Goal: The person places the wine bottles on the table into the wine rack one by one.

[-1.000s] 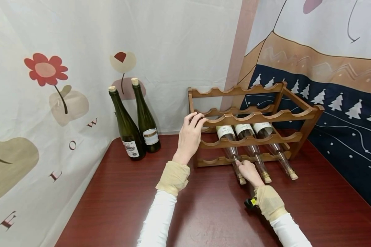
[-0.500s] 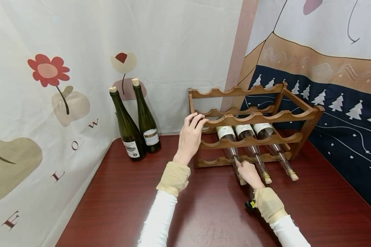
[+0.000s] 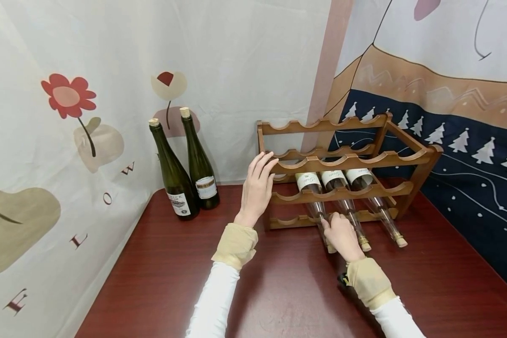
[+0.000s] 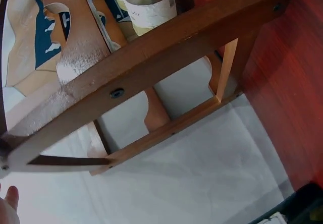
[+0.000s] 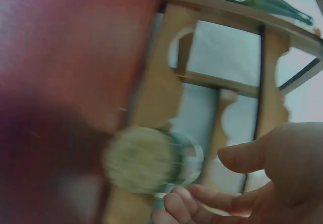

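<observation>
My left hand [image 3: 257,188] is at the upper left front corner of a wooden wine rack [image 3: 350,162], fingers extended. In the left wrist view only its fingertips show at the lower left, beside the rack's side frame [image 4: 151,47]. My right hand [image 3: 342,237] is beside the neck of the leftmost clear bottle [image 3: 318,209], which lies in the rack with its corked end toward me. The right wrist view shows that bottle's cork [image 5: 139,160] close up and blurred, with the right thumb spread away from the fingers and the fingertips right at the neck.
Two more clear corked bottles, a middle one [image 3: 349,211] and a right one [image 3: 378,206], lie in the same row. Two green corked bottles, one [image 3: 173,173] and another [image 3: 200,164], stand left on the red-brown table [image 3: 186,272]. Printed cloth [image 3: 245,70] hangs behind.
The right hand's fingers have loosened and spread from the bottle neck, and the hand has shifted slightly right. The left hand's fingers have straightened at the rack corner. The bottles look unmoved.
</observation>
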`<move>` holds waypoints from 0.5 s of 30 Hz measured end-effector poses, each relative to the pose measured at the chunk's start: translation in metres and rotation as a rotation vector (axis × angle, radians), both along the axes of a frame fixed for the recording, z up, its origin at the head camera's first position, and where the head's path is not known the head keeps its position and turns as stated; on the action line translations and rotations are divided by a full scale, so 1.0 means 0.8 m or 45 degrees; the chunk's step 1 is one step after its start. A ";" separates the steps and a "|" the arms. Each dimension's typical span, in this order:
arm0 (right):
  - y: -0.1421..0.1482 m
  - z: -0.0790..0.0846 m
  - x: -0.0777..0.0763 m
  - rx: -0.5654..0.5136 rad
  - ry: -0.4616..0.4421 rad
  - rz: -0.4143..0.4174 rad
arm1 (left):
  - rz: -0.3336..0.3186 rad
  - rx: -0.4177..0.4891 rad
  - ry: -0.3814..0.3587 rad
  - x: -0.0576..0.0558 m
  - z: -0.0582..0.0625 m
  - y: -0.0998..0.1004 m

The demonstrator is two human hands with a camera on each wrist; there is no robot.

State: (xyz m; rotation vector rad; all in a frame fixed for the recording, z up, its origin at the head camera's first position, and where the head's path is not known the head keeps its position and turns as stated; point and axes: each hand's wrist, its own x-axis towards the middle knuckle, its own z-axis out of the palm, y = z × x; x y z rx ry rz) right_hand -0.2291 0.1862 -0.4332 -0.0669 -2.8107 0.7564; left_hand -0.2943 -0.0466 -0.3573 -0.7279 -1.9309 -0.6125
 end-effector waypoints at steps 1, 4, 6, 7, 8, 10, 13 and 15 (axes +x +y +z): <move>-0.002 0.006 0.002 0.011 0.069 0.005 | 0.005 0.030 -0.008 0.000 -0.001 -0.003; -0.007 0.028 0.004 0.014 0.325 0.031 | 0.055 0.152 -0.026 -0.001 -0.006 -0.017; -0.008 0.046 0.003 0.011 0.520 0.077 | 0.109 0.241 -0.016 -0.004 -0.012 -0.031; -0.008 0.056 0.002 0.020 0.617 0.098 | 0.131 0.292 -0.006 -0.006 -0.014 -0.039; -0.007 0.065 0.001 0.033 0.712 0.113 | 0.158 0.343 0.008 -0.008 -0.017 -0.047; -0.003 0.085 -0.003 0.080 0.887 0.126 | 0.223 0.444 0.039 -0.011 -0.023 -0.066; 0.005 0.113 -0.010 0.172 1.058 0.108 | 0.318 0.590 0.070 -0.016 -0.029 -0.097; 0.011 0.128 -0.015 0.231 1.096 0.103 | 0.378 0.670 0.072 -0.019 -0.032 -0.117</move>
